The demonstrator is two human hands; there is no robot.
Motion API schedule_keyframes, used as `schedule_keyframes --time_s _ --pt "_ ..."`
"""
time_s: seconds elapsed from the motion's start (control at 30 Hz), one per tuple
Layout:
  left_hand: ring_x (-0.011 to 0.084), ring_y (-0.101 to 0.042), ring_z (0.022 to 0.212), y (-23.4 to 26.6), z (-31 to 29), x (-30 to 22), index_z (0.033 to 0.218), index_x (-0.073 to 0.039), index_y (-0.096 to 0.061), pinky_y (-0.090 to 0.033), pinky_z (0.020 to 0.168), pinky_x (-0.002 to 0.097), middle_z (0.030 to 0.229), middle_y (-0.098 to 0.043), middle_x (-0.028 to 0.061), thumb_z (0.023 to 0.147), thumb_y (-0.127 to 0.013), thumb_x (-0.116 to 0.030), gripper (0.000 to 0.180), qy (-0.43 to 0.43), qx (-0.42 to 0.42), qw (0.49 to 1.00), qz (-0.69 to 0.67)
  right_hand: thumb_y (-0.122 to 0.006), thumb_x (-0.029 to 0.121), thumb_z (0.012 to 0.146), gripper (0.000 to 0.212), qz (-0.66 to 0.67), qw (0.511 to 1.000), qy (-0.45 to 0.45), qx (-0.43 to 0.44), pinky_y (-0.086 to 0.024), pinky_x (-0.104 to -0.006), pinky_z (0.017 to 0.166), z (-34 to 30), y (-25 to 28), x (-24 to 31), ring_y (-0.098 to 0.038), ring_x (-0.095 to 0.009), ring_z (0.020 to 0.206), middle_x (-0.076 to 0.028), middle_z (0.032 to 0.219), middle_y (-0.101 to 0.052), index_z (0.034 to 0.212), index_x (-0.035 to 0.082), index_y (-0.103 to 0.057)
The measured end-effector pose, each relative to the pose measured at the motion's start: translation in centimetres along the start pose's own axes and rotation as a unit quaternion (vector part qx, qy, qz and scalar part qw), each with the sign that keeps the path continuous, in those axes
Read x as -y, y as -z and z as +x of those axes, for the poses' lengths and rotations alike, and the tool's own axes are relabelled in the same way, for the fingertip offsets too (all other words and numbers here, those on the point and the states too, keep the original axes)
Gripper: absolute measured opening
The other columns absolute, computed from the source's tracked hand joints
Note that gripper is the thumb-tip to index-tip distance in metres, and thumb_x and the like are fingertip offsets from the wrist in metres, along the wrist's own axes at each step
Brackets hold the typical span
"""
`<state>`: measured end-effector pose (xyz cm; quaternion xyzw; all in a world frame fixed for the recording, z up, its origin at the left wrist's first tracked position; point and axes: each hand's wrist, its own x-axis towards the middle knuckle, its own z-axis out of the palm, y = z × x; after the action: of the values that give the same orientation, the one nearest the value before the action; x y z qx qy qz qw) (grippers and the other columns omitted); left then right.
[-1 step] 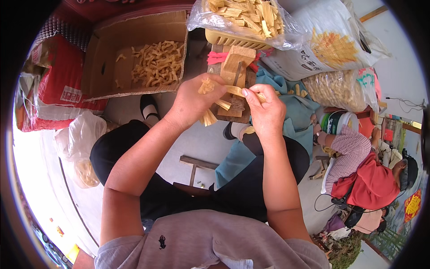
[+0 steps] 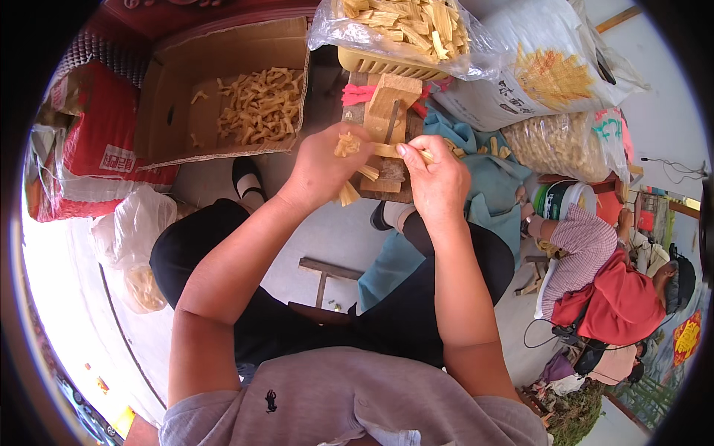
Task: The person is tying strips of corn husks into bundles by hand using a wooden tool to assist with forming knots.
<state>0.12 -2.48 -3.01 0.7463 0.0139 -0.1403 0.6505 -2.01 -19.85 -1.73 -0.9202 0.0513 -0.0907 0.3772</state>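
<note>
My left hand [image 2: 327, 165] is closed around a bunch of pale yellow strips, with a crumpled knot-like end [image 2: 346, 144] showing at its top and loose ends [image 2: 348, 194] hanging below. One flat yellow strip [image 2: 385, 150] stretches from it to my right hand [image 2: 440, 175], which pinches it between thumb and fingers. Both hands are over a wooden board [image 2: 387, 192] with a tilted wooden block [image 2: 402, 91] on it. A thin upright metal piece [image 2: 393, 119] stands at the block, just beyond the strip.
Twisted yellow pieces [image 2: 260, 104] lie in a cardboard box [image 2: 175, 78] at far left. A yellow basket [image 2: 387, 64] with strips stands beyond the board. White sacks [image 2: 543, 67] and a bag of pieces [image 2: 554, 149] are at right, above teal cloth [image 2: 494, 197]. Another person [image 2: 617, 297] sits at right.
My right hand has shifted slightly to the left, and the span of strip between my hands looks a little shorter. Both hands keep their grip.
</note>
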Motion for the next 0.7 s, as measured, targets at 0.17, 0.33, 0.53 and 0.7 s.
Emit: schedule_keyframes --time_s 0.17,0.33,0.53,0.7 --pt "0.0050 -0.050 0.069 0.7 0.9 1.0 0.091 -0.003 -0.062 -0.046 0.064 0.0236 0.074 -0.058 -0.0022 0.084 -0.066 -0.012 0.012 0.052 -0.058 0.995 0.067 -0.070 0.027 0.081 0.018 -0.116 0.992 -0.055 0.012 -0.046 -0.0429 0.058 0.6 -0.1 -0.9 -0.062 -0.034 0.066 -0.012 0.072 -0.065 0.082 0.011 -0.061" --pt "0.0052 -0.050 0.068 3.9 0.5 -0.8 0.093 -0.004 -0.063 -0.045 0.063 0.0209 0.077 -0.057 -0.0024 0.086 -0.068 -0.016 0.015 0.033 -0.142 0.986 0.075 -0.073 0.008 0.082 0.015 0.313 0.946 -0.068 -0.057 -0.043 -0.0187 0.059 -0.8 -0.3 1.0 -0.049 -0.003 0.065 0.001 0.070 -0.060 0.085 0.000 -0.060" --pt "0.0280 -0.052 0.117 9.5 2.1 -1.4 0.116 -0.005 -0.061 -0.042 0.097 0.0398 0.120 -0.059 0.0167 0.081 -0.070 -0.041 0.052 -0.132 -0.291 0.867 0.384 -0.073 0.004 0.081 0.013 0.258 0.965 0.043 0.010 -0.044 -0.0199 0.057 -2.4 -0.3 1.5 -0.053 -0.004 0.064 0.000 0.073 -0.062 0.085 0.001 -0.061" --pt "0.0139 -0.061 0.092 5.7 -1.2 -2.1 0.110 0.002 -0.061 -0.048 0.085 0.0270 0.099 -0.066 0.0084 0.089 -0.055 -0.006 0.023 -0.075 -0.018 0.991 0.107 -0.077 0.001 0.073 0.018 0.166 0.963 0.209 0.048 -0.047 -0.0251 0.055 -2.7 -1.3 2.3 -0.059 -0.015 0.058 -0.006 0.070 -0.062 0.081 0.003 -0.061"
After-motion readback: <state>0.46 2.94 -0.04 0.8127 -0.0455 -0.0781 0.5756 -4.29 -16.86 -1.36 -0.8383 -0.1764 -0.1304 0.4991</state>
